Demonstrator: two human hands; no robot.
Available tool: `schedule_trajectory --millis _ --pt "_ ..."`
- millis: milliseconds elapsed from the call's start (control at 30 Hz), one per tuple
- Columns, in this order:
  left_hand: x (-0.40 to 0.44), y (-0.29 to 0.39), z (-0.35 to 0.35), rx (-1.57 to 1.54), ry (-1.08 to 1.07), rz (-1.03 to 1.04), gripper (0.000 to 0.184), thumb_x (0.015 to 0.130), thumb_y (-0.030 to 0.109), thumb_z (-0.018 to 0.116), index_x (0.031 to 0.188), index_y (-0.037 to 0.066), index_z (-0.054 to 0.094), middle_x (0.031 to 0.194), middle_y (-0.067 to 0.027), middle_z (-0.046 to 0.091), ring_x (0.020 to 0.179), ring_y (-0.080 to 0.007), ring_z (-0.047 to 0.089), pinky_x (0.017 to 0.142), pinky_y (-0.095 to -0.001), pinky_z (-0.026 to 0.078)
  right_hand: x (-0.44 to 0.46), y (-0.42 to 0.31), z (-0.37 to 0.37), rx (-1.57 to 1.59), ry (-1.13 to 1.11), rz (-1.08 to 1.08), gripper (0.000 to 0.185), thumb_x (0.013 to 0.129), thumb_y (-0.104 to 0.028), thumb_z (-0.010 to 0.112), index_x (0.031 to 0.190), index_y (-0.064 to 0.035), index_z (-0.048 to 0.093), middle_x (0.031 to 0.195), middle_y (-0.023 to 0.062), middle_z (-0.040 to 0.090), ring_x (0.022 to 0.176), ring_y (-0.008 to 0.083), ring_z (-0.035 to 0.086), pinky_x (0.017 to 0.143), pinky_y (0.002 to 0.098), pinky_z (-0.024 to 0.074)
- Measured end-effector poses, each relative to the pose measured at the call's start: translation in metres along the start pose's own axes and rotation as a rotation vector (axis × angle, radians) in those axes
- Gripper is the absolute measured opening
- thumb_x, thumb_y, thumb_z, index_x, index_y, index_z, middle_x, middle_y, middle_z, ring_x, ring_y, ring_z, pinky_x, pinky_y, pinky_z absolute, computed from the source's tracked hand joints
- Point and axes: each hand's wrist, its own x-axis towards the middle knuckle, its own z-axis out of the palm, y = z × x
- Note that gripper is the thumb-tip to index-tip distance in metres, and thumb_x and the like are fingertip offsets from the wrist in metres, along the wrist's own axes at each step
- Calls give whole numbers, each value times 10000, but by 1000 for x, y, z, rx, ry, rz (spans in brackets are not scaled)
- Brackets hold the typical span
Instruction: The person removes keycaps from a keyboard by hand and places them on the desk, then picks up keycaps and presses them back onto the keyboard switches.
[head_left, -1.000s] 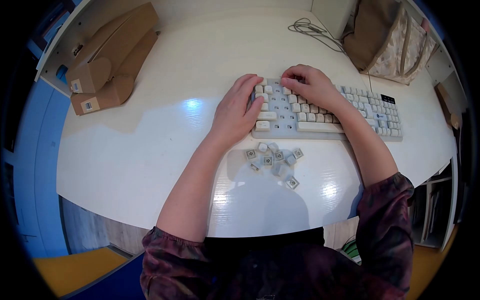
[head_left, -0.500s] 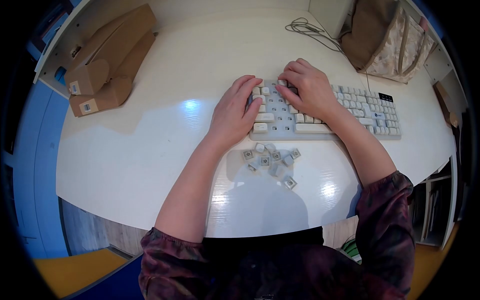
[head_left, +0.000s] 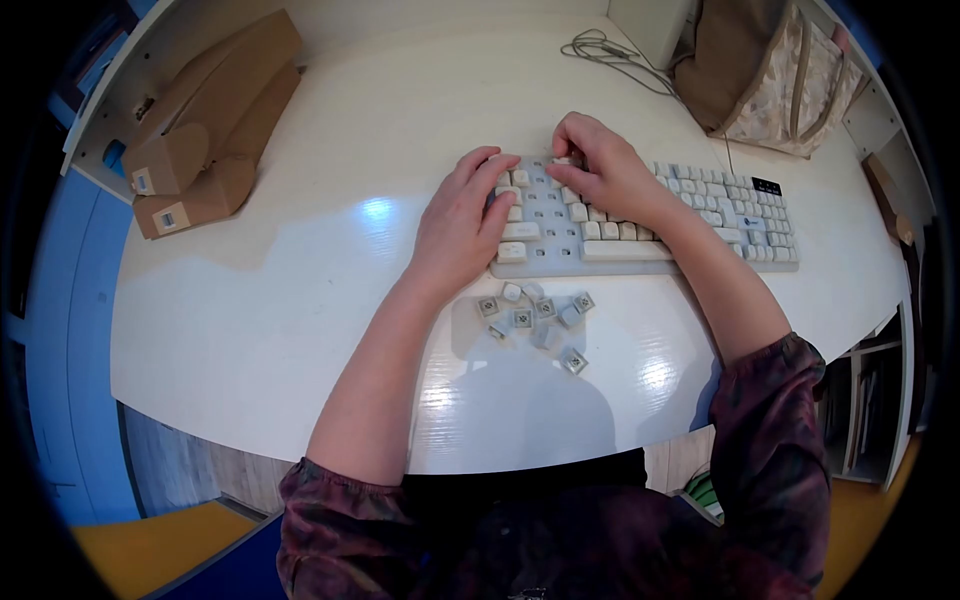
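Note:
A white keyboard (head_left: 620, 267) lies on the desk, with bare sockets showing in columns near its left end. My left hand (head_left: 458, 215) rests with fingers apart on the keyboard's left edge. At the top row, beside the bare columns, my right hand (head_left: 605, 172) has its thumb and index finger brought together at a keycap (head_left: 562, 162); the fingers partly hide it. Several loose keycaps (head_left: 522, 318) lie below the keyboard, some with their undersides up.
Brown cardboard boxes (head_left: 205, 130) stand at the back left of the white desk (head_left: 250, 330). A coiled cable (head_left: 610, 50) lies at the back, beside a brown and patterned bag (head_left: 770, 80) at the back right.
The view has shifted slightly. My right thumb and index finger have come together at the top row after being spread over the keys. My left hand stays on the keyboard's left edge.

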Motion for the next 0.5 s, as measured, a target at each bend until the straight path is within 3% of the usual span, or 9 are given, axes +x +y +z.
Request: schedule_trajectory --millis 67,167,267,367,467,500 --pt "0 0 0 -18 -5 -14 356 988 175 517 1332 88 533 1424 -125 463 1259 -293 527 1036 -354 432 -2 2 -1 -23 -12 -62 185 849 -148 703 888 -44 556 838 73 575 751 248 560 692 351 472" --pt "1 -1 0 -1 -6 -11 355 991 183 509 1334 93 533 1426 -123 464 1265 -294 523 1036 -357 433 -1 0 -1 9 -18 60 213 831 -158 730 935 -44 583 812 54 588 689 197 552 650 321 472" --pt "0 -1 1 6 13 17 354 991 187 508 1331 94 535 1424 -121 470 1263 -298 525 1034 -362 436 -1 1 2 85 149 -40 211 817 -177 748 951 -55 638 768 35 611 656 145 558 620 285 467" --pt "0 -2 1 46 46 11 344 989 189 509 1319 99 547 1424 -116 479 1245 -306 538 1018 -369 448 -4 -19 -3 221 34 11 185 807 -182 759 927 -65 682 756 21 631 646 112 554 606 265 464" --pt "1 -4 4 31 127 -25 289 961 219 554 1233 132 601 1344 -110 550 1147 -330 587 954 -414 481 -13 -52 -9 376 -299 -72 151 801 -110 775 930 -56 716 791 5 656 715 107 583 669 264 481" --pt "1 -4 4 32 133 -24 284 960 220 556 1228 137 606 1344 -107 552 1138 -328 592 950 -412 483 -17 -58 -6 301 -340 -144 155 794 -114 778 926 -63 717 797 9 662 721 126 597 668 273 487"
